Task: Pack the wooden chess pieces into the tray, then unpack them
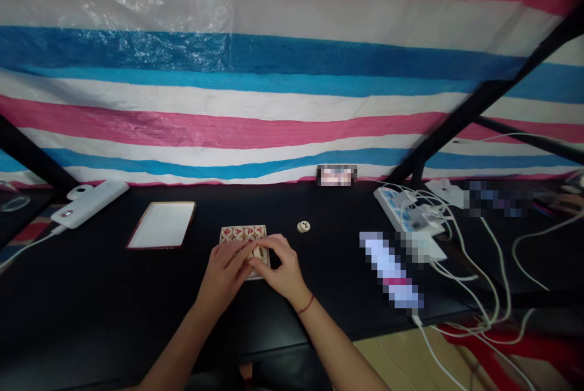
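Note:
A small box (228,234) of round wooden chess pieces with red characters sits on the black table (114,294). My left hand (224,274) rests over the box's near left part, fingers bent onto the pieces. My right hand (280,263) is pinched on one round piece (260,252) at the box's near right corner. A single loose piece (303,226) lies on the table to the right of the box, apart from both hands.
A white lid or tray (162,224) lies left of the box. A white power bank (89,202) with a cable is at far left. A power strip (401,205) with several white cables sprawls at right. A striped tarp (274,87) hangs behind.

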The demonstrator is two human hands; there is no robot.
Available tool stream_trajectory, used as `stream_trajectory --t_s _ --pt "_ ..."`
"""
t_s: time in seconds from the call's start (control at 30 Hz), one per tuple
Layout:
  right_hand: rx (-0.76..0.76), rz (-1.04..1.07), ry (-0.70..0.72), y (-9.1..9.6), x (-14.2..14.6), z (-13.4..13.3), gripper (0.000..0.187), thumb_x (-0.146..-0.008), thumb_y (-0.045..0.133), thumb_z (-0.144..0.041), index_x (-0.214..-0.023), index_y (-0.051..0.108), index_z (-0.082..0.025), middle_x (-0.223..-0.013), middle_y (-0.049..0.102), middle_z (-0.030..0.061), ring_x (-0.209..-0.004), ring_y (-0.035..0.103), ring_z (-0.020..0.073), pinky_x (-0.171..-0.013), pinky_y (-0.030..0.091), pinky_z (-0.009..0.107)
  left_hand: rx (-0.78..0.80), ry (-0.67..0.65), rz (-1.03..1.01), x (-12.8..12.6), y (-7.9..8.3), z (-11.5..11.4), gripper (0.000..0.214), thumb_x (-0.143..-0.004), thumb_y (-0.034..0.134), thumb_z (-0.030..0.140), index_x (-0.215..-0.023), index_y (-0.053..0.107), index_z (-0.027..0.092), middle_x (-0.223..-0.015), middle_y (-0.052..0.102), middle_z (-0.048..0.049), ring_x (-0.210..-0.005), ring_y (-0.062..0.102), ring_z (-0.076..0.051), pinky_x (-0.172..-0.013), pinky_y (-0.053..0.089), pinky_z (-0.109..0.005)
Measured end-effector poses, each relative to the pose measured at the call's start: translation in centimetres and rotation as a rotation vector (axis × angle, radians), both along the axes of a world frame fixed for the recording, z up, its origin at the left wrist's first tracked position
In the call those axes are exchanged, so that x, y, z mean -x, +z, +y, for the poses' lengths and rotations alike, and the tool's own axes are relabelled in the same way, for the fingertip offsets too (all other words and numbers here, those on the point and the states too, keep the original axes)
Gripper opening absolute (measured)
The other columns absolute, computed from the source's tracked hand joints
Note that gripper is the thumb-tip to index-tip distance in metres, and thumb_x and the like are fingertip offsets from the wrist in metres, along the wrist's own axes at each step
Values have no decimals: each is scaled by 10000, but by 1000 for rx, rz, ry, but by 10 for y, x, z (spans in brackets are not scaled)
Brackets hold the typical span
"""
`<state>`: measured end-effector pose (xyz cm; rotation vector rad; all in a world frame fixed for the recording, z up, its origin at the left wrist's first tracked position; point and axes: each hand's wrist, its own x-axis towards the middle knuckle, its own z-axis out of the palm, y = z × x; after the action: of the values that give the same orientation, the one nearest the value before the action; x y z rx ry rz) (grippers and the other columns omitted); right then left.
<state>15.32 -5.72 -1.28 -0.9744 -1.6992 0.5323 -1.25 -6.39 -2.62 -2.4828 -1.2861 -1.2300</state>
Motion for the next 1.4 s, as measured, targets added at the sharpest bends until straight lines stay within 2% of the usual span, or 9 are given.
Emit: stream_trajectory --t_s 0.13,0.27,0.43,0.53,0.63,0.8,0.97,1.13,1.4 --pt "50 9 -1 -2 -4 2 200 -796 709 -314 -972 670 -226 -899 677 57 -871 621 207 -793 520 367 58 7 -97 4 -1 -2 279 -892 575 240 -1169 602 239 -1049 690 -72 -970 649 -204 -873 521 -367" --pt "109 58 -106 -8 -11 6 184 -822 667 -298 -988 661 -220 -878 659 48 -811 614 184 -759 518 332 186 72 -259 11 0 -4 216 -894 562 248 -1105 596 218 -1093 700 -70 -999 670 -198 -841 568 -338" --pt "129 79 -197 -12 -18 10 184 -829 648 -291 -988 657 -201 -865 660 42 -770 608 168 -725 510 298 246 -48 -321 14 5 -9 87 -897 558 210 -976 592 204 -1102 692 -75 -1000 679 -175 -840 577 -304" --pt "122 58 -196 -13 -19 10 185 -827 653 -292 -986 658 -198 -860 654 37 -765 599 163 -728 507 294 209 -101 -298 10 6 -12 88 -897 555 183 -953 618 209 -1068 672 -69 -993 666 -159 -882 553 -309" --pt "125 40 -184 -13 -18 10 183 -831 651 -287 -994 656 -202 -851 643 31 -766 592 159 -732 504 295 184 -129 -254 7 5 -13 78 -897 556 194 -915 630 210 -1006 669 -63 -958 658 -152 -847 539 -294" --pt "122 26 -189 -14 -18 10 181 -839 638 -304 -991 655 -208 -846 643 30 -763 596 163 -727 507 301 198 -123 -57 5 4 -13 38 -874 607 249 -858 627 221 -966 734 -23 -920 664 -170 -874 444 -352" --pt "129 26 -186 -14 -19 10 178 -845 626 -303 -995 651 -210 -843 644 31 -759 592 162 -720 504 302 174 -144 83 3 4 -13 62 -892 601 271 -914 650 241 -908 745 13 -897 637 -166 -855 372 -336" --pt "120 34 -174 -12 -19 9 166 -842 626 -289 -985 653 -211 -823 641 23 -741 587 158 -707 501 296 130 -119 109 2 1 -14 98 -900 588 283 -949 665 246 -899 735 1 -878 607 -178 -877 351 -352" --pt "127 30 -164 -11 -19 9 167 -852 619 -295 -992 650 -211 -790 616 15 -731 573 156 -708 496 298 95 -84 115 -1 6 -16 109 -896 564 217 -882 666 254 -891 723 13 -890 597 -179 -848 338 -363"
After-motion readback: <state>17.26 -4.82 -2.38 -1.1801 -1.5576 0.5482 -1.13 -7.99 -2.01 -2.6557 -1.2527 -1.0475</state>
